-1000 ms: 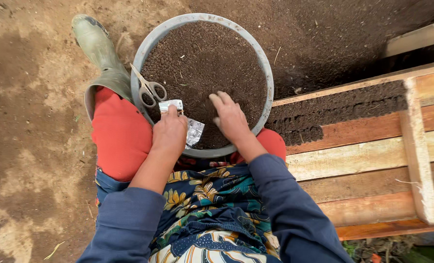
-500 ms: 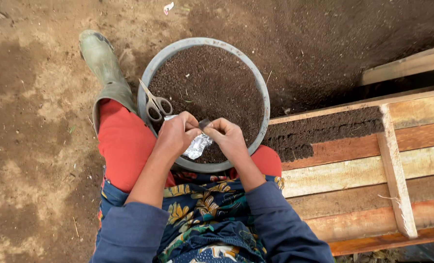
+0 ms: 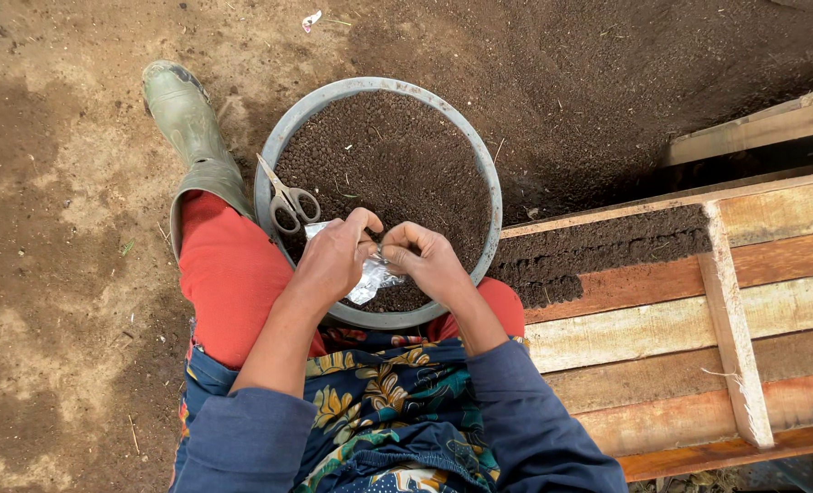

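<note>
Pinching small silver packet [image 3: 368, 278] between both hands over near edge of soil-filled grey basin [image 3: 490, 196]; left hand [image 3: 335, 260] and right hand [image 3: 425, 258] fingers closed on it. Scissors [image 3: 287, 199] lying on soil, left side.

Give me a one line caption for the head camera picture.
Both hands, left and right, pinch a silvery packet above a soil-filled basin, scissors lying inside.

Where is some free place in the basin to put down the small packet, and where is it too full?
The soil at the far side of the basin is bare, bordered only by the grey rim. The near side is crowded: scissors lie on the left rim, and left hand and right hand hold the foil packet there.
</note>
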